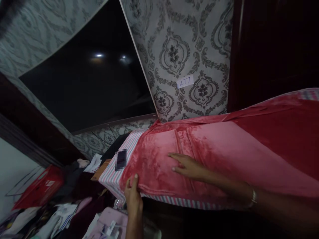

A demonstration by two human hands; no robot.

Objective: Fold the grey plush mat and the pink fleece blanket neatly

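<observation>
A red velvet cloth (214,139) lies spread along a padded surface, with folds and darker brushed patches; its exact kind I cannot make out. My left hand (134,196) is at the near left corner of the cloth, thumb and fingers closed at its edge. Over the middle of the left part, my right hand (190,166) lies palm down with fingers stretched out, close to a raised band of folds. A bracelet circles the right wrist. Under the cloth shows a striped cover (112,179), bearing a blurred dark rectangle (121,159) at its left end.
A dark television screen (92,73) and patterned wallpaper stand behind, with a paper label reading 277 (185,81). At lower left are a red bag (40,187), piled clothes (59,215) and a pink case (112,220). A dark door (276,49) is at right.
</observation>
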